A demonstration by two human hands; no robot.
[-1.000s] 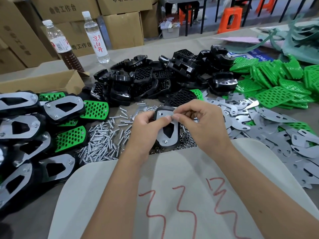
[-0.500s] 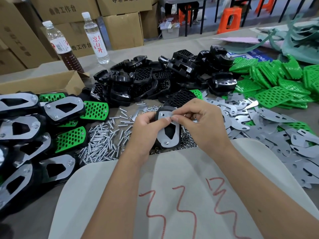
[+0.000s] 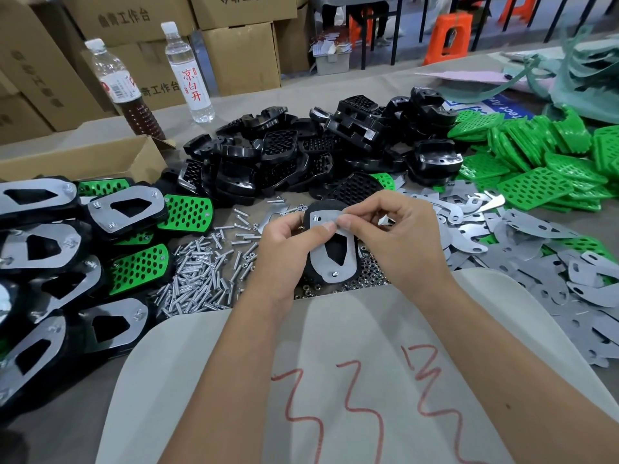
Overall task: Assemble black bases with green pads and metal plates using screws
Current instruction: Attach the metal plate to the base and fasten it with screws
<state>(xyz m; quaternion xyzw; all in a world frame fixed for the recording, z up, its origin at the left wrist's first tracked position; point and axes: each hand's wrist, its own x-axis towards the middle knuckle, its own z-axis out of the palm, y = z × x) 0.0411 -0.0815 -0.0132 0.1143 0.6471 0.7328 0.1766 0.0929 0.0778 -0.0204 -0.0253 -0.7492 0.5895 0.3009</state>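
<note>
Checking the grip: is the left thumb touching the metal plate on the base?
Touching: in the head view the left hand presses its thumb on the metal plate.

Very little has shifted at the middle of the frame. The black base (image 3: pixel 331 249) with its metal plate (image 3: pixel 330 254) has tipped slightly, its lower end swinging a touch toward the left hand (image 3: pixel 284 249), so the screw (image 3: pixel 334 273) at the plate's bottom tip now shows more plainly than a second ago. The right hand (image 3: pixel 398 239) has edged its fingertips (image 3: pixel 345 223) a little along the plate's upper edge, meeting the left thumb there. The view itself has drifted slightly.
</note>
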